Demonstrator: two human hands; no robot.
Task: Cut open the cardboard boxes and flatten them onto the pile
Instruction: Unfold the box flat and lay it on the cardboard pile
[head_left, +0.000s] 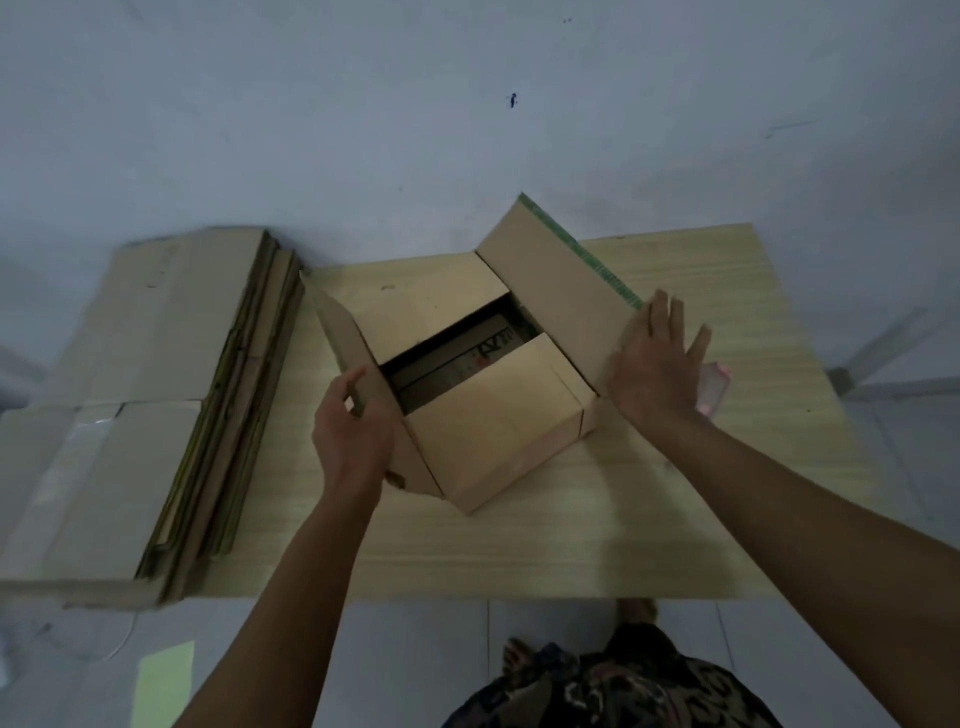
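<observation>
A brown cardboard box (493, 421) stands on the light wooden table (571, 545), its top flaps spread and a dark printed inside showing. My left hand (353, 431) grips the left flap (348, 343) by its edge, thumb and fingers curled round it. My right hand (657, 364) lies flat with straight fingers against the near end of the right flap (561, 291), which has green tape along its outer edge. A pile of flattened boxes (156, 405) lies at the table's left.
A pinkish object (716, 387), partly hidden behind my right hand, lies on the table; I cannot tell what it is. A grey wall rises behind the table. On the floor at lower left lies a pale green sheet (161, 686).
</observation>
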